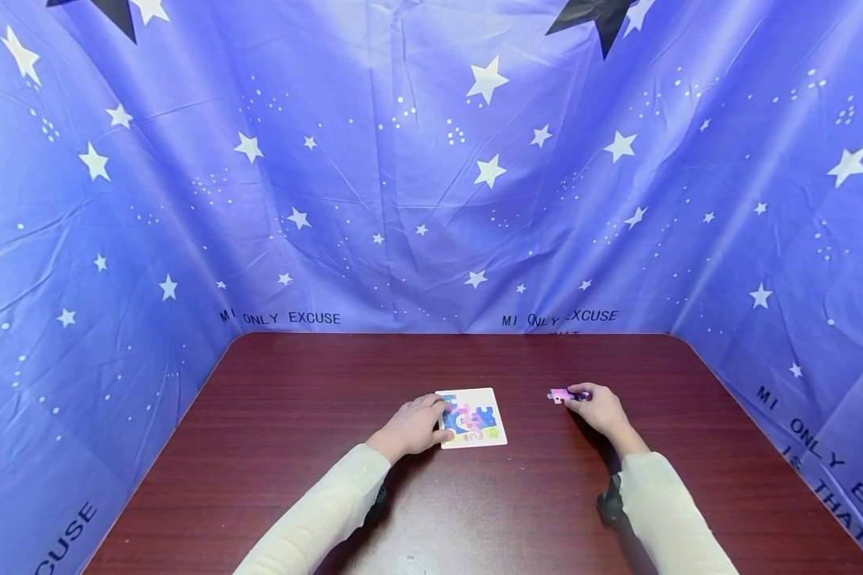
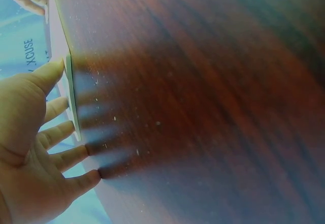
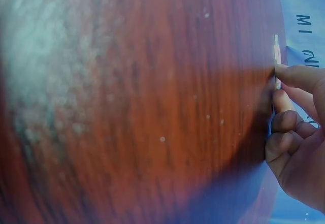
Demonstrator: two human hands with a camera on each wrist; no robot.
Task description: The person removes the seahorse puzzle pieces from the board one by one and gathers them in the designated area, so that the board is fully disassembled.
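Observation:
A square jigsaw puzzle board [image 1: 502, 435] with a white border lies flat on the table, partly filled with blue, pink and yellow-green pieces; its upper right part shows bare white. My left hand [image 1: 419, 423] rests at the board's left edge, its fingers spread and fairly straight, with thumb and some fingertips touching the rim. To the right of the board, my right hand [image 1: 598, 409] pinches a pink puzzle piece [image 1: 559, 395] close over the table. In the right wrist view the puzzle piece [image 3: 277, 51] appears edge-on, thumb against it and the other fingers curled.
The dark red-brown wooden table [image 1: 431, 511] has rounded far corners. A blue-purple star-printed cloth [image 1: 431, 200] hangs behind it and along both sides.

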